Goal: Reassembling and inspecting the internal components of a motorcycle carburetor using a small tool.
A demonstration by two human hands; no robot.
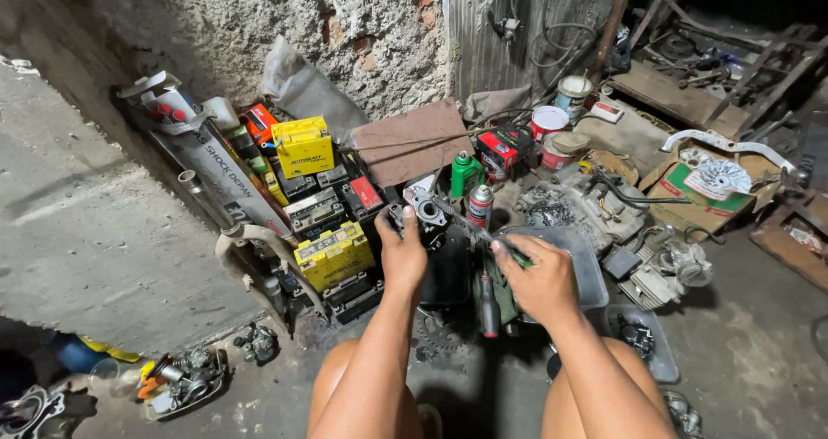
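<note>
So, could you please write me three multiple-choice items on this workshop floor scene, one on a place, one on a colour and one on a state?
1. Where does the green bottle stand?
A. Beside the spray can
B. On the grey tray
C. Among the batteries

2. What colour are the two brightest battery boxes?
A. Blue
B. Yellow
C. White

3. What is the left hand doing?
A. Resting flat
B. Hanging open
C. Gripping the dark metal part

Answers: A, bottle and can stand side by side; B, both boxes are yellow; C, its fingers wrap the part.

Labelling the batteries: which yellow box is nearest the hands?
The lower yellow box, just left of the left hand. The other yellow box sits higher up, near the wall.
</note>
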